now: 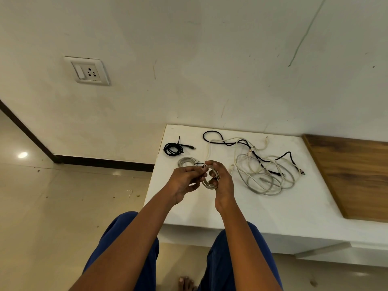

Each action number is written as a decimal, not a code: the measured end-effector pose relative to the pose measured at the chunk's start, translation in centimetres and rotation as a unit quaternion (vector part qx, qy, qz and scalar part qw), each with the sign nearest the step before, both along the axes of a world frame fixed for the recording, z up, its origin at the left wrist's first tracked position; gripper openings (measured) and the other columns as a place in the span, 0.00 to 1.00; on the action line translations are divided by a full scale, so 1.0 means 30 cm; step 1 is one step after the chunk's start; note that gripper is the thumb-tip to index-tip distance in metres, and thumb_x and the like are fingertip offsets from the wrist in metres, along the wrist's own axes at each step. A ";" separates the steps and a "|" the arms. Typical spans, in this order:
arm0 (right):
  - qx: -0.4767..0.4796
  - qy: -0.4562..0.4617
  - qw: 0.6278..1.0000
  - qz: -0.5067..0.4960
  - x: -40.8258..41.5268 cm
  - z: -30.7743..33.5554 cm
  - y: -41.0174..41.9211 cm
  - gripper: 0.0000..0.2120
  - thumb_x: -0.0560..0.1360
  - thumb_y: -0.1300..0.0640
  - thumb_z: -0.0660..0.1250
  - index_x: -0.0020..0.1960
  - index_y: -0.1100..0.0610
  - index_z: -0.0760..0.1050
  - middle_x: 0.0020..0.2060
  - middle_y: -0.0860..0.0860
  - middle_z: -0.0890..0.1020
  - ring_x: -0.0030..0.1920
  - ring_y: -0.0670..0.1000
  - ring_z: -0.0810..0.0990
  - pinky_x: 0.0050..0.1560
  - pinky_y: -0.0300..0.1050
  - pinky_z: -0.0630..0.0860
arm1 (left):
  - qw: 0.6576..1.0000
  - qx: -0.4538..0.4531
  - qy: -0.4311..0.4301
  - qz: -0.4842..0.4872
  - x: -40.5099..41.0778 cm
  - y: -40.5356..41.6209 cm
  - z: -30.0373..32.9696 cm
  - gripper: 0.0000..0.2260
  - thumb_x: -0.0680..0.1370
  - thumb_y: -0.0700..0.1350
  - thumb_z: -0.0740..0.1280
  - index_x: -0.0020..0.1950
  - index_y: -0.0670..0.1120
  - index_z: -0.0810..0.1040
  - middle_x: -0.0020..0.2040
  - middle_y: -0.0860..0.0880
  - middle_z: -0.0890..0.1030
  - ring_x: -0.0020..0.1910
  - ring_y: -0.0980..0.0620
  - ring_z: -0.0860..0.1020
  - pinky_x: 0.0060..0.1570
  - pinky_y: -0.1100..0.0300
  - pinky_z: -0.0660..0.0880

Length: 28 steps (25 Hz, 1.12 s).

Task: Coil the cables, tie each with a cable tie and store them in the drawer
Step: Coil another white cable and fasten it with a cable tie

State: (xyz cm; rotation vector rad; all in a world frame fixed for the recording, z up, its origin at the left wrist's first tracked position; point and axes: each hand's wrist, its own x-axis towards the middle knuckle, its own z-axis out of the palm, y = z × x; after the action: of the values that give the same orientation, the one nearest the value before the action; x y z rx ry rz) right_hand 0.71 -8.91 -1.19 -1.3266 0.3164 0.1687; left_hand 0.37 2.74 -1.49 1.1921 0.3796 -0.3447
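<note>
White low ledge (210, 206) runs along a cream wall (189, 59); a wood-grain panel (352, 175) covers its right end. Glossy beige tile floor (52, 206) to the left, dark skirting (105, 162) at the wall base. Wall socket with switch (87, 70) upper left. Small white hook-shaped scrap (130, 193) on the floor near the ledge. Person sits facing the ledge, blue trousers (130, 238), bare foot (186, 283) at the bottom edge.

On the ledge: coiled black cable (173, 148) with its tie tail sticking up, far left corner. Coiled grey cable (186, 161) just in front of it, partly hidden behind the hands. Loose tangle of white and black cables (262, 166) to the right, uncoiled, well apart from the two coils.

Both hands are raised over the ledge's left part, close together. Right hand (222, 181) grips a small white cable coil (210, 181), fingers curled round the loops, thumb across the front. Left hand (186, 179) is curled, fingertips pinching a thin black cable tie (199, 164) at the coil's top. Can't tell whether the tie is closed round the coil.
</note>
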 end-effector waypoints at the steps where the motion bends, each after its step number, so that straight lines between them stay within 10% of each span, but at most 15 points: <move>1: 0.005 -0.002 1.000 -0.002 0.000 -0.001 -0.001 0.12 0.79 0.56 0.58 0.44 0.50 0.79 0.39 0.44 0.77 0.40 0.44 0.70 0.38 0.37 0.66 | 1.000 0.007 0.009 0.007 0.000 0.001 0.001 0.02 0.73 0.41 0.72 0.43 0.43 0.84 0.36 0.49 0.82 0.32 0.57 0.78 0.36 0.66 0.74; 7: -0.015 0.002 1.000 -0.007 0.004 -0.009 0.011 0.12 0.82 0.56 0.55 0.63 0.51 0.70 0.37 0.48 0.73 0.37 0.44 0.70 0.39 0.38 0.71 | 0.999 0.026 0.011 0.020 -0.010 -0.005 0.008 0.04 0.73 0.39 0.72 0.47 0.41 0.83 0.35 0.47 0.82 0.33 0.54 0.79 0.38 0.64 0.75; 15: 0.084 0.044 0.993 -0.073 0.015 -0.018 0.011 0.13 0.81 0.49 0.55 0.49 0.55 0.74 0.31 0.49 0.72 0.33 0.45 0.69 0.38 0.39 0.69 | 0.997 0.066 0.006 0.045 -0.010 -0.024 0.024 0.04 0.74 0.39 0.71 0.45 0.39 0.83 0.31 0.49 0.80 0.28 0.56 0.76 0.33 0.65 0.74; 22: 0.150 0.043 0.984 -0.086 0.008 -0.023 0.030 0.05 0.79 0.60 0.59 0.50 0.60 0.72 0.26 0.48 0.75 0.30 0.46 0.70 0.32 0.38 0.70 | 0.943 0.290 -0.073 0.147 -0.025 -0.076 0.017 0.10 0.70 0.43 0.71 0.28 0.49 0.80 0.21 0.53 0.78 0.22 0.61 0.75 0.30 0.68 0.71; 28: 0.163 0.003 0.985 -0.063 0.002 -0.026 0.037 0.06 0.78 0.63 0.59 0.46 0.58 0.74 0.25 0.47 0.77 0.25 0.43 0.72 0.29 0.35 0.73 | 0.945 0.252 -0.054 0.202 -0.020 -0.104 0.020 0.11 0.71 0.40 0.70 0.28 0.49 0.80 0.22 0.53 0.78 0.22 0.58 0.74 0.30 0.67 0.72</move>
State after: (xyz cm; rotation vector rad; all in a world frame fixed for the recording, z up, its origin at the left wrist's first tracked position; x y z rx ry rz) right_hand 0.76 -7.81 -1.98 -0.9798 0.3602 0.1132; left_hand -0.25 -0.37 -0.89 1.5828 0.6279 0.1903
